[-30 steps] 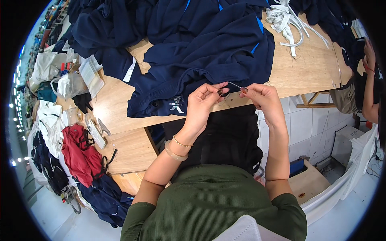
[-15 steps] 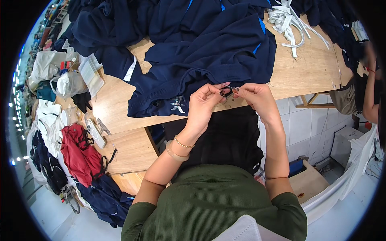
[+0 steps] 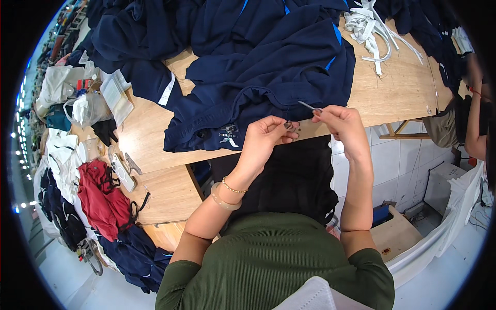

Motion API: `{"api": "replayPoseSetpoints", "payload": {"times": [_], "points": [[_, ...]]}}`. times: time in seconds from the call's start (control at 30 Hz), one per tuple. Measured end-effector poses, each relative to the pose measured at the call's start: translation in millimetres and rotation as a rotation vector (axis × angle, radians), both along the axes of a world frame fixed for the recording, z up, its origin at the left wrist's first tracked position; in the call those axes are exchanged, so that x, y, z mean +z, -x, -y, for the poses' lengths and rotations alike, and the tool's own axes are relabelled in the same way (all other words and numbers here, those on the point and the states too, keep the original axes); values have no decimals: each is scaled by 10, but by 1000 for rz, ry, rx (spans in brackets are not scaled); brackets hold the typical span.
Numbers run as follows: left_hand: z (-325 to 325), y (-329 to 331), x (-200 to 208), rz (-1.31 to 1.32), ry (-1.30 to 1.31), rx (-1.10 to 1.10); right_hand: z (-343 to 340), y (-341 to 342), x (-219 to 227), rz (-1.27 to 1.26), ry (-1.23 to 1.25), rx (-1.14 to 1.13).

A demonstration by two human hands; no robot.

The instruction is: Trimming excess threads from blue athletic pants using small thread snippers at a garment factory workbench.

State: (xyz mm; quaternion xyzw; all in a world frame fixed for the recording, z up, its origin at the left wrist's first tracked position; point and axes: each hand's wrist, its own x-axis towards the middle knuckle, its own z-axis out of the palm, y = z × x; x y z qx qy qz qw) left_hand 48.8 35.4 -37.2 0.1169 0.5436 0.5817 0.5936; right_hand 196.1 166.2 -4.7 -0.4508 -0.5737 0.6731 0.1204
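Dark navy trousers (image 3: 305, 85) lie at the table's front edge, their gathered waistband (image 3: 199, 126) toward me with a light printed mark inside. Just in front of them, my left hand (image 3: 262, 135) is closed in a pinch, and a small dark bit shows at its fingertips, too small to name. To its right, my right hand (image 3: 343, 128) grips a slim pointed metal tool (image 3: 306, 105) between thumb and forefinger. The tool's tip points up and left over the navy cloth. A small gap separates the two hands.
More navy garments (image 3: 139, 36) are heaped at the far side. White straps (image 3: 369, 31) lie in a tangle at the far right. Plastic bags (image 3: 93, 108), a round-topped white device (image 3: 121, 170) and a red garment (image 3: 101, 199) sit at left. Another person's arm (image 3: 476, 119) shows at right.
My hands, close together before, have drawn apart. The right moved slightly right with the metal tool, which now shows more of its length; the left stayed nearly in place.
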Motion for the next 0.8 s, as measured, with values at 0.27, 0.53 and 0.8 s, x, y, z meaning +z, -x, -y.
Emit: {"api": "replayPoseSetpoints", "payload": {"times": [0.27, 0.53, 0.8], "points": [[-134, -45, 71, 60, 126, 85, -44, -164, 34, 16, -7, 4], [-116, -95, -41, -7, 15, 53, -6, -115, -13, -10, 3, 18], [-25, -179, -50, 76, -7, 41, -21, -110, -44, -13, -47, 9]]}}
